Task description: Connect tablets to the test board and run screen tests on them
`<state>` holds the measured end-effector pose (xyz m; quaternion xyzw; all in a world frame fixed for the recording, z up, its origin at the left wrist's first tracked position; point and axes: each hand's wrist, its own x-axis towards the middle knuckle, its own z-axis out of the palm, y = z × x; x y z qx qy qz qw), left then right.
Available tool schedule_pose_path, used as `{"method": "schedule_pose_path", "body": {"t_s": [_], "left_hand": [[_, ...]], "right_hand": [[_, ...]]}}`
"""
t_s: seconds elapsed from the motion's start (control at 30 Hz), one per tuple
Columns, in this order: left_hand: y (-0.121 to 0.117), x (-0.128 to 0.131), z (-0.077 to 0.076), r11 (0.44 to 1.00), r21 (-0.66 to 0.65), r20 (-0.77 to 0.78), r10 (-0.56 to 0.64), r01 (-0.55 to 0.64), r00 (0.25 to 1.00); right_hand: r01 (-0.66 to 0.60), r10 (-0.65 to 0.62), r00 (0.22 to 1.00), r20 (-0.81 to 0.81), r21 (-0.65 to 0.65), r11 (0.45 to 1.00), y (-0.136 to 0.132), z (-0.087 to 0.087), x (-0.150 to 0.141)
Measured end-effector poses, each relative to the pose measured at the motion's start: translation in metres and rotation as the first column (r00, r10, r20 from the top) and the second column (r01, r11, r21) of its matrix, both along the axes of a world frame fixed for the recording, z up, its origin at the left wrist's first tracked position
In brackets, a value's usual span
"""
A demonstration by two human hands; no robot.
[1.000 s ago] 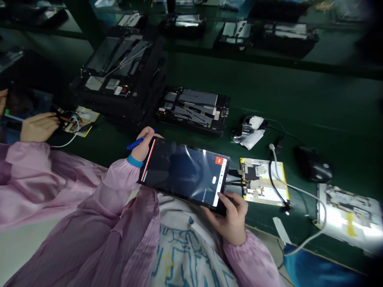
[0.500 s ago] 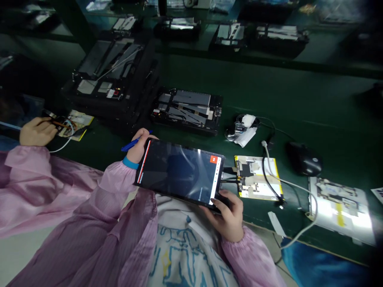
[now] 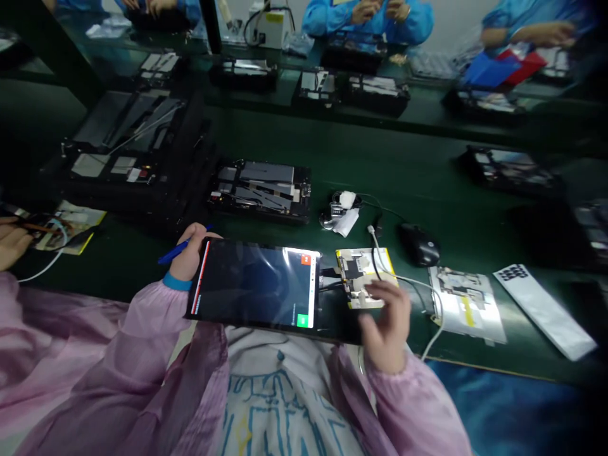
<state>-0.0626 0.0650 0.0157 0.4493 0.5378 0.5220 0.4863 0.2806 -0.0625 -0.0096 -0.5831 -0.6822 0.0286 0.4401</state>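
Note:
My left hand (image 3: 186,254), with a blue band at the wrist, grips the left edge of a tablet screen (image 3: 256,285). A blue pen (image 3: 171,254) is also tucked in its fingers. The screen is lit, mostly dark, with a red strip on the left and a red and a green square near its right edge. Flat cables run from it to a circuit board with a battery (image 3: 354,272) lying on the bench. My right hand (image 3: 388,323) is raised off the screen, fingers apart, over the board's near edge; it holds nothing that I can see.
A stack of opened tablets (image 3: 123,152) stands at left, another opened tablet (image 3: 263,190) behind the screen. A mouse (image 3: 420,244), a white cable (image 3: 434,316), a silver panel (image 3: 470,304) and a white strip (image 3: 546,313) lie at right. A co-worker's hand (image 3: 12,244) is far left; others sit opposite.
My right hand has come off the screen's lower right corner and moved right, over the board. A green square now shows on the screen. The view has shifted right and up.

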Motion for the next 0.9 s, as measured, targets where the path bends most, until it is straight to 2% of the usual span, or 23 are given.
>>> {"method": "schedule_pose_path", "body": {"t_s": [0.07,0.13,0.2,0.37,0.57,0.63,0.7,0.77,0.83,0.9], "left_hand": [[0.0,0.001,0.002,1.0,0.0,-0.003,0.003,-0.003,1.0],[0.0,0.001,0.003,1.0,0.0,-0.023,0.015,-0.015,1.0],[0.0,0.001,0.003,1.0,-0.001,-0.046,0.021,-0.021,0.999],[0.002,-0.001,0.001,1.0,0.012,-0.065,0.008,-0.007,0.998],[0.004,-0.004,-0.004,1.0,-0.002,-0.052,0.017,-0.017,0.999],[0.005,-0.004,-0.004,1.0,0.005,-0.053,0.023,-0.023,0.998],[0.005,-0.004,-0.005,1.0,0.004,-0.042,0.025,-0.025,0.999],[0.005,-0.004,-0.005,1.0,-0.001,-0.032,0.02,-0.02,0.999],[0.005,-0.004,-0.005,1.0,-0.001,-0.031,0.024,-0.024,0.999],[0.005,-0.004,-0.005,1.0,-0.001,-0.04,0.031,-0.031,0.999]], "right_hand": [[0.141,-0.124,0.979,0.16,-0.103,0.985,0.02,0.002,0.023],[0.169,-0.087,0.932,0.352,-0.208,0.963,0.039,-0.001,0.04],[0.164,-0.021,0.889,0.457,-0.275,0.947,0.052,-0.008,0.048],[0.181,-0.004,0.859,0.513,-0.295,0.938,0.058,-0.018,0.048],[0.148,0.054,0.858,0.51,-0.348,0.926,0.053,-0.013,0.051],[0.14,0.05,0.859,0.51,-0.327,0.934,0.051,-0.011,0.051],[0.082,0.081,0.875,0.478,-0.311,0.947,0.049,-0.009,0.05],[-0.088,0.235,0.891,0.389,-0.36,0.929,0.051,-0.007,0.052],[-0.294,0.437,0.86,0.264,-0.444,0.847,0.057,-0.003,0.055],[-0.42,0.567,0.808,0.16,-0.519,0.745,0.067,0.003,0.058]]}}
